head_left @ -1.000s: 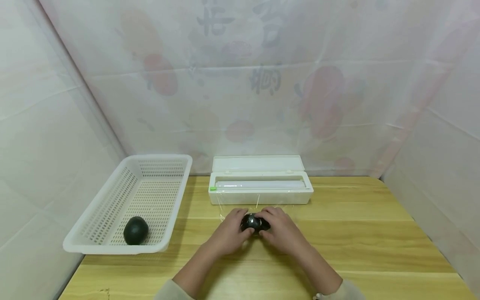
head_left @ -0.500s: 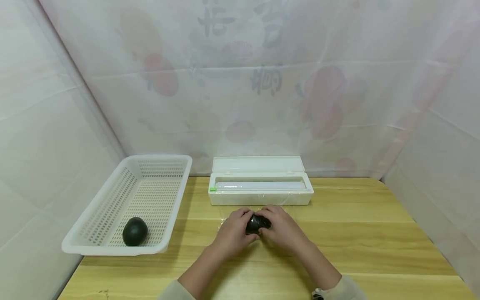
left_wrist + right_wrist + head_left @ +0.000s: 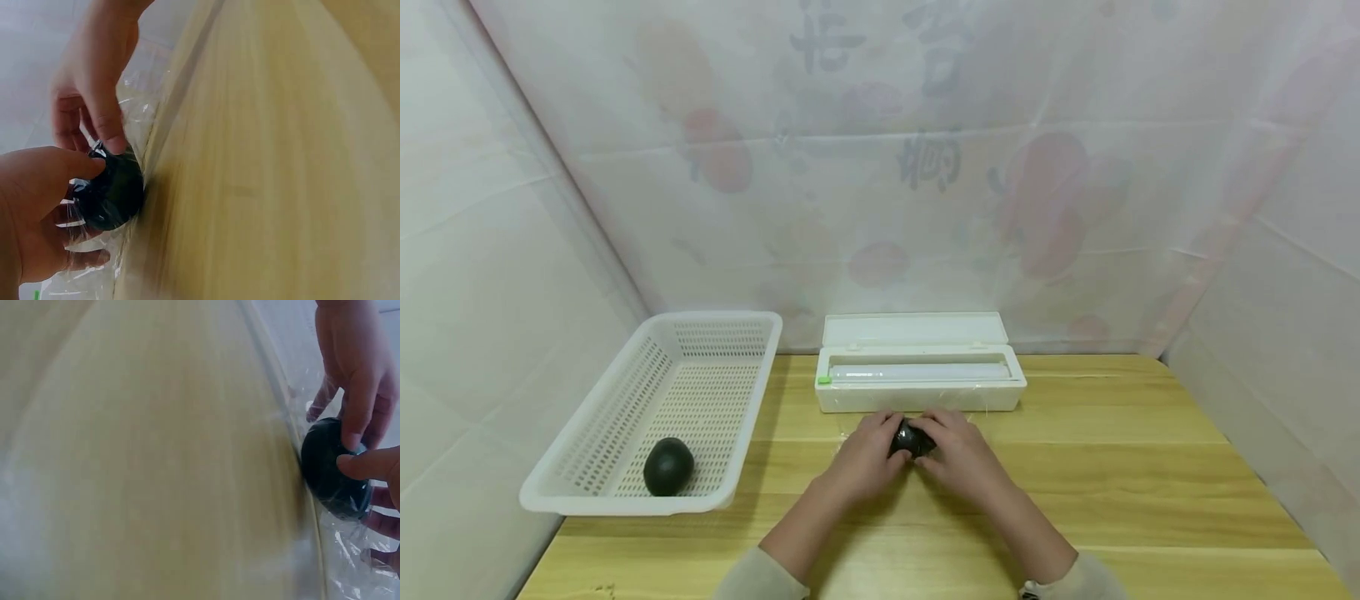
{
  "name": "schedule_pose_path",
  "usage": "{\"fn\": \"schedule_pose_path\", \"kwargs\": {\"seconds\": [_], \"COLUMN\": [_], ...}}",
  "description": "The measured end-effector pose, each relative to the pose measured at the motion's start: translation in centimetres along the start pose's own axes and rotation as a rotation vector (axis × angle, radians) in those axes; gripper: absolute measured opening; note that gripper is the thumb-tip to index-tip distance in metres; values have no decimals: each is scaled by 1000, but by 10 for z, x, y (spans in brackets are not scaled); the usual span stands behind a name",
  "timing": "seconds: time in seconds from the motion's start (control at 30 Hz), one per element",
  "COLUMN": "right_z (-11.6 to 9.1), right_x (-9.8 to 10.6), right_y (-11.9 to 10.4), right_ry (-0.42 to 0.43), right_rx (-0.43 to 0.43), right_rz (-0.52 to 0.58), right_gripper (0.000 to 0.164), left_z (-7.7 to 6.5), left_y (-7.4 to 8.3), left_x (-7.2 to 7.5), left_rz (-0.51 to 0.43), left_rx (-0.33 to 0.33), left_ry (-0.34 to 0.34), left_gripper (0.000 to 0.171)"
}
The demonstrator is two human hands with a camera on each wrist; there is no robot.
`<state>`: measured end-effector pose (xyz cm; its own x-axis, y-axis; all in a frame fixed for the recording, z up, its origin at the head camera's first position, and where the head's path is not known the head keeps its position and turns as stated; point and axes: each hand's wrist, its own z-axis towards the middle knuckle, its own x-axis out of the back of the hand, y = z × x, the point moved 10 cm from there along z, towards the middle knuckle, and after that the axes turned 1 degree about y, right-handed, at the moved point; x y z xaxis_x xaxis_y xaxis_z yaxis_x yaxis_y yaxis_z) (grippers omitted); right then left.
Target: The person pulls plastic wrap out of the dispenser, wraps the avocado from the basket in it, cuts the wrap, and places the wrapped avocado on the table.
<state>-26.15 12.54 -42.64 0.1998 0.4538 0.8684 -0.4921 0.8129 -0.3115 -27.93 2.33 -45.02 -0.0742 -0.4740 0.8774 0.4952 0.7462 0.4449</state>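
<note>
A dark green avocado (image 3: pixel 910 439), partly covered by clear cling film (image 3: pixel 139 107), is held between both hands over the wooden table. My left hand (image 3: pixel 867 458) grips its left side, thumb on the near face and fingers spread around the far side with film across them in the left wrist view. From the right, my right hand (image 3: pixel 961 457) holds the other side with thumb and fingers. The film runs toward a white cling film box (image 3: pixel 921 396) with its lid raised and a roll inside. Fingers hide part of the avocado.
On the left stands a white plastic basket (image 3: pixel 758 400) with slotted walls, and a second dark green avocado (image 3: pixel 668 467) lies in its near end. A printed curtain (image 3: pixel 880 208) rises behind the wooden table (image 3: pixel 1120 467).
The avocado has been turned between the hands and shifted slightly toward the box. Less film shows between it and the box. Both hands keep their hold.
</note>
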Motion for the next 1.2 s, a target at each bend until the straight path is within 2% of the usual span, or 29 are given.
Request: {"fn": "schedule_pose_path", "kwargs": {"seconds": [0.13, 0.23, 0.4, 0.47, 0.63, 0.7, 0.9, 1.1, 1.2], "right_z": [3, 6, 9, 10, 12, 13, 16, 14, 12], "right_x": [-6, -9, -12, -12, -11, -11, -11, -11, -8], "right_y": [4, 6, 11, 11, 10, 10, 12, 22, 22], "right_ry": [-14, -16, -27, -32, -37, -40, -50, -79, -53], "right_rx": [-14, -12, -9, -4, 15, 16, -3, -111, -115], "right_rz": [4, 13, 11, 10, 5, 2, 23, 90, 89], "right_gripper": [57, 55, 51, 50, 51, 51, 51, 53, 53], "left_z": [2, 3, 0, -1, -3, -1, 6, 10, 12], "left_y": [-4, -8, -12, -8, 7, 9, 5, 2, 0], "left_x": [-2, -5, -2, 3, 12, 12, 8, 8, 9], "left_rz": [-40, -72, -90, -29, 199, 230, 224, 208, 212], "left_rx": [11, 33, 80, 59, -22, -25, 0, 1, 10], "left_ry": [-30, -26, 52, 102, 198, 200, 185, 148, 135], "left_gripper": [57, 62, 64, 62, 59, 59, 54, 52, 51]}}
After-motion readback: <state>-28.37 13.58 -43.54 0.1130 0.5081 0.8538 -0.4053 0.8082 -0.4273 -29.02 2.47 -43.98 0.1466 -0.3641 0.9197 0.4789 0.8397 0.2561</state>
